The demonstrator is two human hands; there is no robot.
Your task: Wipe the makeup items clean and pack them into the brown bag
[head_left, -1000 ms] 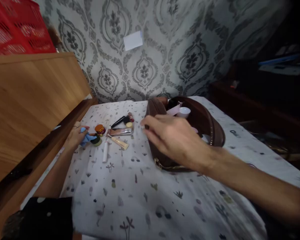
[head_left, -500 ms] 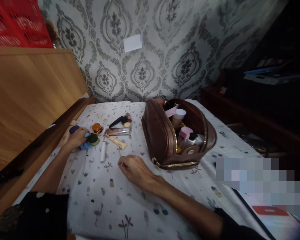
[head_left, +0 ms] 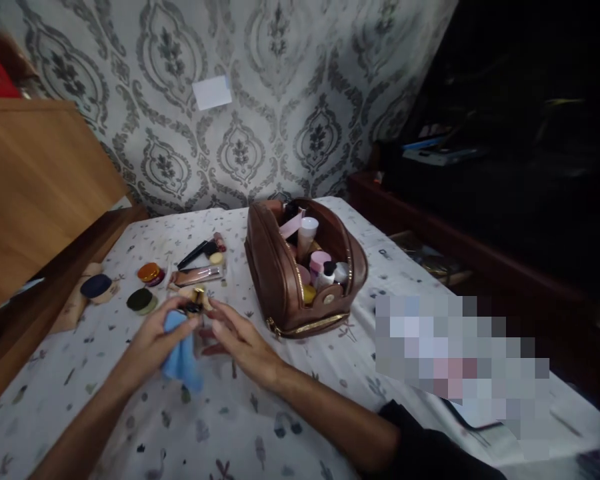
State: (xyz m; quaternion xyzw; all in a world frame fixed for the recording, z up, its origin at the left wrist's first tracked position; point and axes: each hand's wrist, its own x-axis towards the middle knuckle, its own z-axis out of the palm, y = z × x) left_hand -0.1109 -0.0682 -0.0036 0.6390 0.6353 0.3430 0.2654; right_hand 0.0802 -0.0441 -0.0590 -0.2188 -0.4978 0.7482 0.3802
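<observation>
My left hand (head_left: pixel 157 337) is closed on a light blue cloth (head_left: pixel 183 363) that hangs below the fingers. A small black-and-gold item (head_left: pixel 195 303), blurred, is held there too; its kind is unclear. The fingers of my right hand (head_left: pixel 243 340) are apart, with their tips close to this item. Beyond the hands lie a dark green-lidded jar (head_left: pixel 141 301), an orange-lidded jar (head_left: pixel 151 273), a blue-lidded jar (head_left: pixel 98 288), a clear-capped tube (head_left: pixel 200 275) and a black slim tube (head_left: pixel 193 255).
A brown cosmetic bag (head_left: pixel 270 267) stands unzipped on the patterned cloth, with several bottles and tubes inside. A blurred-out flat object (head_left: pixel 475 410) lies at the right. A wooden panel (head_left: pixel 35 167) borders the left, and a patterned wall (head_left: pixel 240 153) the back.
My left hand has moved right from beside the jars with the blue cloth, and now the small item shows. My right hand has come up to it. The view has turned right.
</observation>
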